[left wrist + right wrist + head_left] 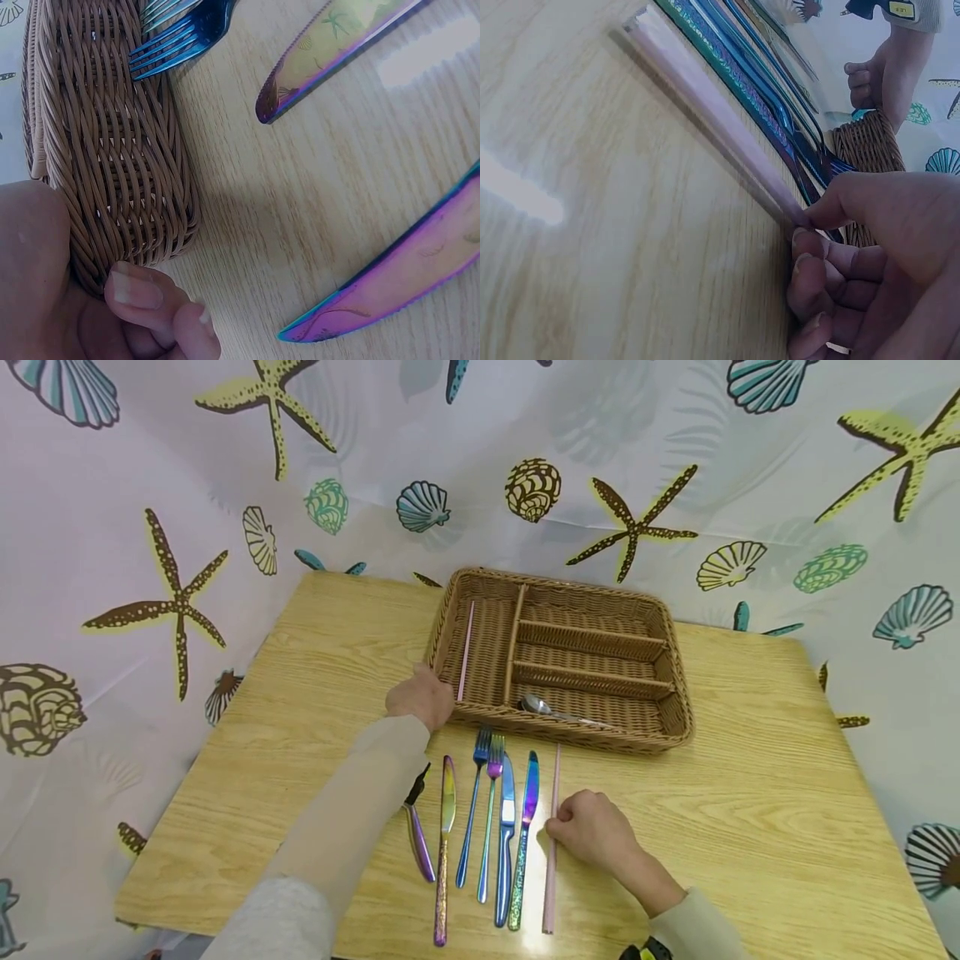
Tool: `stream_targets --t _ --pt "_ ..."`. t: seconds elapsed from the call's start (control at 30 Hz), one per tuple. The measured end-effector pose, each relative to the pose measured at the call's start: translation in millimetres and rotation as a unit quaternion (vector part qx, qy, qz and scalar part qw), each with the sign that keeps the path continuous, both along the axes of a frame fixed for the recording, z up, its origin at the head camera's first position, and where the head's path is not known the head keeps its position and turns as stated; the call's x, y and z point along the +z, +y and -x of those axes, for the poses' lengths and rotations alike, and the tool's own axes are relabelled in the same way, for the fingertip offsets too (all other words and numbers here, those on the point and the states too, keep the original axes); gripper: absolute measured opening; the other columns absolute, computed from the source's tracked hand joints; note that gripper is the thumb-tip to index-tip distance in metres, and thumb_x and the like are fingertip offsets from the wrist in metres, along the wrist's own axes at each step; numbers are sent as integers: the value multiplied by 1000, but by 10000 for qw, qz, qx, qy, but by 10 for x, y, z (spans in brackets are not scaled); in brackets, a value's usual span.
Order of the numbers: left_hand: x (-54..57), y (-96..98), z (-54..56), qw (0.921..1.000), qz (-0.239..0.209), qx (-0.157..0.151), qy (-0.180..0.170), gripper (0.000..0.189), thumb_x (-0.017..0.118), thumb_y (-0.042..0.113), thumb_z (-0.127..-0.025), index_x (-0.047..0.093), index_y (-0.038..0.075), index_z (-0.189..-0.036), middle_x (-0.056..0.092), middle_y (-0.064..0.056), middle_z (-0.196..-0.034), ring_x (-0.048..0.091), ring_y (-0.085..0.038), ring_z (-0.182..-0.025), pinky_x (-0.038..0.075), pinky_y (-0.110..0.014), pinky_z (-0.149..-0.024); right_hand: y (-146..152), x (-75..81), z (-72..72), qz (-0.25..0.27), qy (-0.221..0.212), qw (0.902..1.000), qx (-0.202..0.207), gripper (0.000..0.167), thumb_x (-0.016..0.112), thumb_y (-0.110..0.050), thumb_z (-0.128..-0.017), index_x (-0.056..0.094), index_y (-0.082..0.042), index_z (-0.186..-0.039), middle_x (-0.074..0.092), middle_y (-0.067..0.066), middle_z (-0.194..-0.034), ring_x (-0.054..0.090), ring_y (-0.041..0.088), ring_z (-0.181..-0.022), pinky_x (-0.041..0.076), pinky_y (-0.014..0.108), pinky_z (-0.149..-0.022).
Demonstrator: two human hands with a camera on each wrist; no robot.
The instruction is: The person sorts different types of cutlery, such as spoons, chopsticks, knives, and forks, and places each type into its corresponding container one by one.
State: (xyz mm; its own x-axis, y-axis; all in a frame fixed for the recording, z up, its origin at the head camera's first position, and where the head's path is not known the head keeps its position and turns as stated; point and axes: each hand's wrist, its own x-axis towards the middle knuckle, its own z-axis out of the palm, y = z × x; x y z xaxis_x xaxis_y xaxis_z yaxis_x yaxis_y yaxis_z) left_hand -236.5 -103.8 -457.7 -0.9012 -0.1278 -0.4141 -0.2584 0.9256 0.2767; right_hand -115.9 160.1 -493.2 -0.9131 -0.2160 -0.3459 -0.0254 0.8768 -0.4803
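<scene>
My right hand [592, 831] pinches a pink chopstick [551, 885] between thumb and fingers, right of the row of cutlery. In the right wrist view, the chopstick's thick end [649, 30] points away from the hand, slightly above the wood. At the front left corner of a brown wicker cutlery basket [577, 739], my left hand [422, 697] grips the rim. The left wrist view shows its curled fingertips [139, 292] by the basket's corner. Another pink chopstick [467, 647] lies in the basket's long left compartment. A spoon [536, 704] rests in the front right compartment.
Before the basket lie two forks [480, 777], a yellow-bladed knife [447, 802], a blue knife [507, 810] and a purple-blue knife [530, 793]. My left sleeve partly covers a purple-handled piece [422, 847]. A shell-patterned cloth [480, 460] hangs behind the wooden table [780, 793].
</scene>
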Motion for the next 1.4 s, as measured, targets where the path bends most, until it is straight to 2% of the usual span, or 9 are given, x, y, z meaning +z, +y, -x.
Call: stream_targets --t 0.3,0.4,0.53,0.7,0.87,0.97,1.07,1.17,1.4 --pt "-5 -2 4 10000 31 2 -12 67 26 39 -107 13 -4 -157 43 -1 -54 30 -11 -44 31 -28 -46 66 91 -31 283 -34 9996 -49 42 63 -15 -82 37 -19 -50 28 -9 -48 26 7 -45 20 20 -45" --pt "-7 -5 6 10000 4 0 -16 67 26 39 -107 12 -5 -157 43 -1 -54 30 -11 -44 31 -29 -46 75 110 -42 395 25 9992 75 35 63 -14 -82 44 -18 -52 36 -8 -50 31 7 -47 24 20 -45" --pt "-12 -6 10 10000 4 -5 -23 67 25 39 -108 12 -5 -157 43 -1 -54 30 -11 -44 31 -29 -46 79 133 -45 690 39 9972 291 21 62 -12 -82 55 -14 -63 45 -6 -56 36 7 -50 28 19 -46" --pt "-17 -5 11 10000 -5 -2 -24 68 26 40 -107 11 -5 -157 42 -1 -53 30 -11 -44 31 -29 -46 79 185 -20 923 -3 9937 631 14 59 -9 -85 57 -13 -72 41 -6 -57 34 5 -50 28 17 -45" --pt "-25 -11 15 9999 -100 47 -32 67 25 38 -107 10 -4 -157 42 -1 -53 29 -11 -43 30 -29 -46 50 294 61 1064 208 9901 897 10 55 -7 -86 57 -12 -77 40 -6 -59 34 5 -51 30 19 -46" --pt "-37 -14 19 9999 -127 66 -44 66 24 37 -107 10 -4 -157 41 -1 -52 28 -11 -43 30 -29 -46 14 374 127 1147 267 9891 887 9 53 -6 -88 56 -9 -80 49 -2 -64 39 7 -54 34 20 -47" --pt "-49 -14 22 9999 -114 50 -70 66 24 37 -107 9 -4 -157 40 0 -52 28 -10 -43 29 -28 -45 -31 452 188 1375 60 9872 806 8 49 -5 -92 56 -5 -89 61 8 -75 50 11 -56 42 22 -47" --pt "-56 -11 24 9999 -111 49 -80 67 23 38 -107 9 -4 -157 40 0 -51 27 -10 -42 29 -28 -45 -89 526 243 1585 -161 9843 754 12 43 -7 -99 55 -3 -98 65 13 -81 58 17 -59 47 26 -47" --pt "-54 -6 27 9999 -84 61 -2 67 24 38 -107 10 -4 -157 40 0 -50 27 -11 -41 28 -28 -44 -267 649 427 1721 98 9805 945 19 40 -11 -106 55 -1 -111 60 15 -80 51 15 -59 47 28 -50"
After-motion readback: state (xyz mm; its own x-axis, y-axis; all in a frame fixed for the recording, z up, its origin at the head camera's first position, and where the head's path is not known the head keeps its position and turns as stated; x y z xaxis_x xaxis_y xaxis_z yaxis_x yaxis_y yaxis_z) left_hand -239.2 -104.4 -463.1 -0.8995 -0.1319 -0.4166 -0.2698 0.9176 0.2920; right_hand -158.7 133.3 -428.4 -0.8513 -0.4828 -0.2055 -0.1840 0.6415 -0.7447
